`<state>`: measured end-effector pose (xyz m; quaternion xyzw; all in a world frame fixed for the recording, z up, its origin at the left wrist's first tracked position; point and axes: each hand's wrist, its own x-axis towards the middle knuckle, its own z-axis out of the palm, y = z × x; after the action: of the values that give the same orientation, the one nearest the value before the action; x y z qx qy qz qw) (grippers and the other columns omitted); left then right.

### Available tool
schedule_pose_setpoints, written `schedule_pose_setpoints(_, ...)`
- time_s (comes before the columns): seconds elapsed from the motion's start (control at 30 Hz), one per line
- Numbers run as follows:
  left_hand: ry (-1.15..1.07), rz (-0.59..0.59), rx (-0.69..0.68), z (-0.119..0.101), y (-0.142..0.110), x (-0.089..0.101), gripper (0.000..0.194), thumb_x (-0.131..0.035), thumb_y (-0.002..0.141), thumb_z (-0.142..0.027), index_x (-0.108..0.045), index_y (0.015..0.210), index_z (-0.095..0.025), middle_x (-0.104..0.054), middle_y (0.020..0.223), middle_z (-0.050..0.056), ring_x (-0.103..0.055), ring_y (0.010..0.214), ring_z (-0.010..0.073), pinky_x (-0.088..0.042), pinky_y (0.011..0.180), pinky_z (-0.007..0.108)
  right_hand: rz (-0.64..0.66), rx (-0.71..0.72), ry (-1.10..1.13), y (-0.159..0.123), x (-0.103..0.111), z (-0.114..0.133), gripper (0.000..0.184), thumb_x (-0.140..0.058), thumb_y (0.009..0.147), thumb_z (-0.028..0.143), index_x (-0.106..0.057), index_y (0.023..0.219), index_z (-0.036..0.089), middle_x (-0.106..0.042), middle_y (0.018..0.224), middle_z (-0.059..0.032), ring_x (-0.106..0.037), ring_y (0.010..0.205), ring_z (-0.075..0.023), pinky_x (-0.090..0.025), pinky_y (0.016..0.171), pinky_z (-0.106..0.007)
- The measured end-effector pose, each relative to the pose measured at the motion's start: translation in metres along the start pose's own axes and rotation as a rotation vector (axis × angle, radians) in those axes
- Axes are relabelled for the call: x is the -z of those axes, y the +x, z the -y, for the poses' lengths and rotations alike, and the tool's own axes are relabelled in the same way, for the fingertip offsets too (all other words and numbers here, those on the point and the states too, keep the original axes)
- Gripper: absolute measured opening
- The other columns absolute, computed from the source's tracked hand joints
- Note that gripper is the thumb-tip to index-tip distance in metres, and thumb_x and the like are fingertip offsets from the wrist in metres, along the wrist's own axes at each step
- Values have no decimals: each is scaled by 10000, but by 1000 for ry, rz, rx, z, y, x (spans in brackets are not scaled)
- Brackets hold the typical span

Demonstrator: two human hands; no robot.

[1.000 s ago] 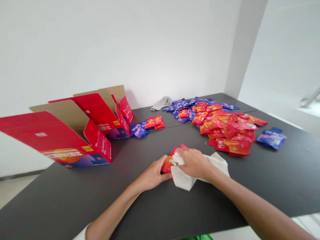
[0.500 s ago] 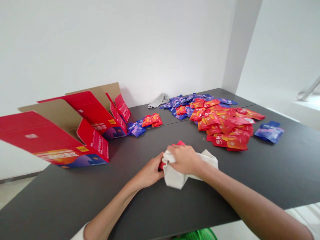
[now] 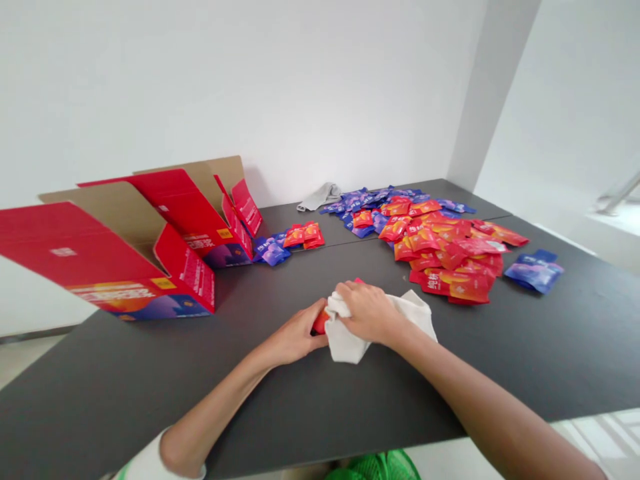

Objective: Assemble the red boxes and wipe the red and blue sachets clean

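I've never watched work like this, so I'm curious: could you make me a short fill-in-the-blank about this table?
1. The left hand grips a ____ sachet.
2. The right hand holds a ____ cloth.
3. A small group of blue sachets lies to the ____ of the large pile of red and blue sachets.
4. A crumpled ____ rag lies at the far end of the dark table.

Missing words: red; white; right; grey.
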<state>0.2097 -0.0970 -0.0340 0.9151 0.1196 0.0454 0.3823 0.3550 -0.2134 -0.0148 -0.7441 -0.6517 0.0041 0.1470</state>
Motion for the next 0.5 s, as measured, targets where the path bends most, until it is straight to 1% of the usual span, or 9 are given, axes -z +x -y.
schedule_pose_setpoints(0.07, -13, 8, -21, 0, 0, 0, 396, -608, 738, -283, -474, 1099, -190, -592, 999, 34, -549, 870, 192, -413, 803, 288, 23, 102, 28, -1, -1, 0, 218, -477, 801, 314, -479, 989, 204, -597, 985, -53, -568, 890, -201, -389, 697, -273)
schedule_pose_setpoints(0.1, 0, 7, -21, 1, 0, 1, 381, -606, 741, -283, -473, 1086, -191, -590, 990, 30, -546, 857, 187, -410, 795, 283, 29, 90, 30, -1, -1, -1, 216, -469, 809, 319, -476, 994, 207, -596, 988, -51, -569, 885, -200, -386, 693, -273)
schedule_pose_setpoints(0.23, 111, 4, 24, 0, -2, 3, 301, -609, 743, -364, -492, 953, -184, -575, 894, 7, -519, 767, 170, -401, 712, 264, 3, -177, -15, 0, -1, -7, 208, -429, 845, 332, -472, 1000, 201, -592, 998, -64, -576, 870, -207, -374, 684, -280)
schedule_pose_setpoints(0.27, 115, 6, 30, 0, -2, 3, 301, -608, 742, -379, -490, 938, -184, -571, 884, 3, -515, 758, 168, -398, 697, 260, 1, -185, -13, 0, -1, -7, 206, -435, 844, 332, -473, 998, 200, -594, 990, -63, -576, 871, -206, -371, 686, -278)
schedule_pose_setpoints(0.3, 107, 3, 29, -1, -3, 4, 307, -608, 741, -387, -489, 939, -185, -571, 889, 2, -518, 767, 170, -397, 696, 258, 2, -149, 1, 0, -1, -6, 206, -448, 837, 332, -474, 995, 203, -596, 984, -59, -575, 879, -205, -369, 691, -276)
schedule_pose_setpoints(0.37, 71, -19, 13, -4, -4, 5, 316, -607, 739, -385, -489, 958, -190, -576, 914, 7, -528, 807, 181, -398, 716, 263, 10, -24, 39, -1, -1, -2, 204, -476, 820, 336, -476, 985, 216, -600, 975, -41, -574, 892, -200, -367, 695, -270)
schedule_pose_setpoints(0.4, 55, -32, 8, -5, -4, 5, 314, -608, 738, -379, -492, 962, -193, -579, 919, 8, -531, 820, 185, -399, 722, 265, 15, 11, 48, -1, -2, -1, 204, -482, 816, 336, -477, 984, 222, -602, 972, -33, -576, 890, -198, -366, 688, -269)
schedule_pose_setpoints(0.43, 44, -41, 7, -5, -5, 5, 310, -613, 733, -371, -495, 959, -195, -582, 913, 7, -534, 817, 185, -399, 717, 264, 18, 3, 44, -1, -2, -1, 199, -481, 817, 329, -478, 985, 224, -603, 971, -31, -580, 884, -196, -365, 676, -267)
schedule_pose_setpoints(0.5, 13, -42, 18, -5, -6, 6, 300, -627, 723, -352, -499, 945, -196, -583, 886, -1, -534, 781, 171, -400, 686, 253, 16, -122, -3, 2, -3, -9, 180, -468, 825, 299, -483, 986, 220, -605, 971, -40, -588, 872, -197, -357, 645, -267)
